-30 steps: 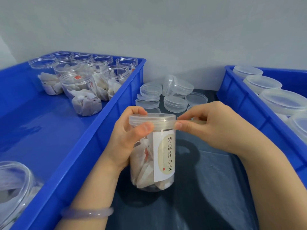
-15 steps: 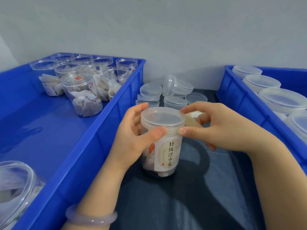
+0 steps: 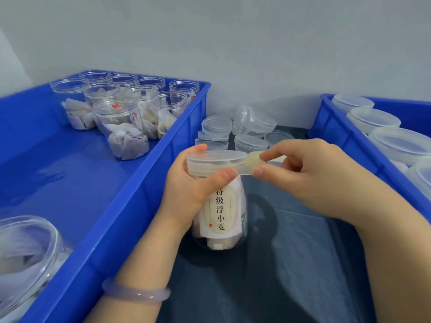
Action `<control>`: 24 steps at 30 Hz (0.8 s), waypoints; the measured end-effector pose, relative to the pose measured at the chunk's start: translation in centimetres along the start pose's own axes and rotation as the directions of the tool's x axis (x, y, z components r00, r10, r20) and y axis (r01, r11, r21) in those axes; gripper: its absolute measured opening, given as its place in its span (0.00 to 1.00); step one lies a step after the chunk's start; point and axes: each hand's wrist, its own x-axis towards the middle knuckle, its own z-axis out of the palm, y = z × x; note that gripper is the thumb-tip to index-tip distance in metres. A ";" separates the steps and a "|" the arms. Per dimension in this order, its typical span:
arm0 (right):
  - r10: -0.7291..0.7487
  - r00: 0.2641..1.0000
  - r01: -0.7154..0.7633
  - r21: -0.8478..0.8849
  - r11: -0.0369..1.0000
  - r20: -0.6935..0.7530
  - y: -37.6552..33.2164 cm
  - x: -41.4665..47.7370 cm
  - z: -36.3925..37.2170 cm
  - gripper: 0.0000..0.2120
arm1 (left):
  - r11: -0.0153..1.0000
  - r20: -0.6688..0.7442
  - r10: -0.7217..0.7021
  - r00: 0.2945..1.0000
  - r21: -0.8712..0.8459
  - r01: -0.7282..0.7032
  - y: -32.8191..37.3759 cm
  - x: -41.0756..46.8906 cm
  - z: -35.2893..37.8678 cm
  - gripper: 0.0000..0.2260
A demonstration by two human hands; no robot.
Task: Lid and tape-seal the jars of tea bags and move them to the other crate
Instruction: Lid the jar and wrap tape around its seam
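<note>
A clear jar [image 3: 221,213] of tea bags with a white label stands on the dark table between two blue crates. Its clear lid [image 3: 215,162] is on. My left hand [image 3: 191,190] grips the jar just under the lid, thumb pressing on the lid's rim. My right hand [image 3: 307,173] pinches a strip of clear tape [image 3: 254,160] that runs from the lid's right side. The left crate [image 3: 140,199] holds several open jars [image 3: 123,127] of tea bags. The right crate [image 3: 338,134] holds several lidded jars [image 3: 373,117].
Several loose clear lids [image 3: 217,129] lie stacked on the table behind the jar, by the wall. A large clear container [image 3: 25,255] sits at the near left corner of the left crate. A pale bracelet [image 3: 135,292] is on my left wrist.
The jar tilted toward me and came back upright. My right hand has drawn the tape out to the right of the lid, and my left thumb stays on the rim.
</note>
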 end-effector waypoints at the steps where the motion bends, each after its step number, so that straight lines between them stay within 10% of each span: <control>1: 0.010 0.999 -0.010 -0.012 1.000 -0.037 0.0 0.1 0.1 0.21 | 1.000 0.024 0.000 1.000 -0.018 0.001 0.1 0.0 -0.1 0.35; 14: -0.036 0.998 0.035 -0.022 0.999 -0.057 0.9 1.5 1.2 0.32 | 0.989 0.177 -0.142 0.974 -0.006 0.145 0.2 -0.4 -0.1 0.58; 24: 0.079 0.995 -0.073 -0.089 0.993 0.063 0.2 0.6 -0.1 0.34 | 0.994 0.093 -0.093 0.991 0.058 0.088 0.7 -0.2 -0.6 0.40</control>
